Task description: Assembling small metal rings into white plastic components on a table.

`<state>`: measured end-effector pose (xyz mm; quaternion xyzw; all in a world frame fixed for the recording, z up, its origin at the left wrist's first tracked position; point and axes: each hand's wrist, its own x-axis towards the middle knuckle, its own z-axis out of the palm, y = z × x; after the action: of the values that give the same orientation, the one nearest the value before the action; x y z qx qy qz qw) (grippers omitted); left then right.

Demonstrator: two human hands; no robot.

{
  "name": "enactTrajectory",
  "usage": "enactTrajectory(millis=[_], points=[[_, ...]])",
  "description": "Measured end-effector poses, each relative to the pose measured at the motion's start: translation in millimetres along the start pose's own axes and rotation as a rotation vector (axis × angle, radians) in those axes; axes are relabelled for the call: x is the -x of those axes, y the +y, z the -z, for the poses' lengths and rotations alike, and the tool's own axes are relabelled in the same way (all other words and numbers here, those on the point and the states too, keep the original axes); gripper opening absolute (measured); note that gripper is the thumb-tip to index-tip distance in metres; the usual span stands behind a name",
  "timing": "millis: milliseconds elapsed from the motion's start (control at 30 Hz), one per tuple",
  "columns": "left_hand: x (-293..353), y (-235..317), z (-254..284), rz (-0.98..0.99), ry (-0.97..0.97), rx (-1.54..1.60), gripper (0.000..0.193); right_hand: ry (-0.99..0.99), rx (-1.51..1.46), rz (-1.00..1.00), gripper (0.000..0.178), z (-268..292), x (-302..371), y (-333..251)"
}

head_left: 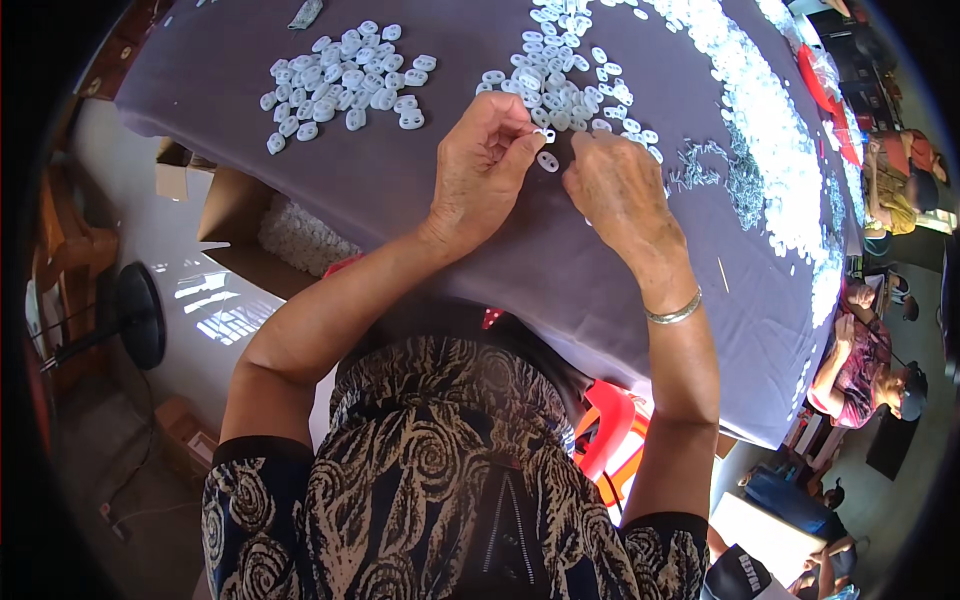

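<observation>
**Tiny white piece pinched on the left, right fingertips a mystery**

So a small white piece (546,135) was being held up just over the dark tablecloth (560,275), pinched between the thumb and index finger of the left hand (483,170), with the other fingers curled in. The right hand (622,190) was held close by, knuckles up and fingers bent, but its fingertips were hidden, so whether anything was pinched there couldn't be told. A narrow gap could be made out between the two hands.

A loose white oval (547,162) could be seen on the cloth right by the pinched piece. A pile of white ovals (560,85) was spread just beyond the hands, and a second pile (345,80) was set off to the left. Over on the right, dark metallic-looking bits (746,175) were heaped beside a long bank of white parts (755,100).

Step in hand, at a guess: one piece was being worked up close, either fitted or checked. For the next move, a steady left pinch seemed to be called for, with the right fingertips lined up to the piece.
</observation>
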<state>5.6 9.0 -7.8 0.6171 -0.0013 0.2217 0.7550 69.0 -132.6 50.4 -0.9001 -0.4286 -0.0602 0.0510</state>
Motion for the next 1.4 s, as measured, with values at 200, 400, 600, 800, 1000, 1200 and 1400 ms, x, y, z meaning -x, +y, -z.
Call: enactTrajectory(millis=[200, 400, 600, 800, 1000, 1200, 1400], points=[[0, -1, 0, -0.006, 0.013, 0.016, 0.018, 0.104, -0.229, -0.095, 0.002, 3, 5, 17], [-1, 0, -4, -0.023, 0.028, 0.01, 0.018, 0.277, -0.758, -0.327, 0.011, -18, 19, 14], [0, -1, -4, -0.019, 0.028, -0.002, 0.017, 0.285, -0.634, -0.243, 0.014, -17, 22, 10], [0, -2, -3, -0.034, 0.006, -0.079, 0.019, 0.282, -0.485, -0.238, 0.013, -12, 27, 12], [2, -1, -2, -0.033, -0.071, -0.184, 0.023, 0.222, -0.469, -0.295, 0.009, -6, 26, 22], [3, 14, -2, 0.004, -0.183, -0.336, 0.027, 0.166, -1.327, -0.531, 0.008, -8, 15, 17], [3, 14, -1, 0.031, -0.233, -0.391, 0.03, 0.2, -1.329, -0.488, 0.01, -14, 15, 7]])
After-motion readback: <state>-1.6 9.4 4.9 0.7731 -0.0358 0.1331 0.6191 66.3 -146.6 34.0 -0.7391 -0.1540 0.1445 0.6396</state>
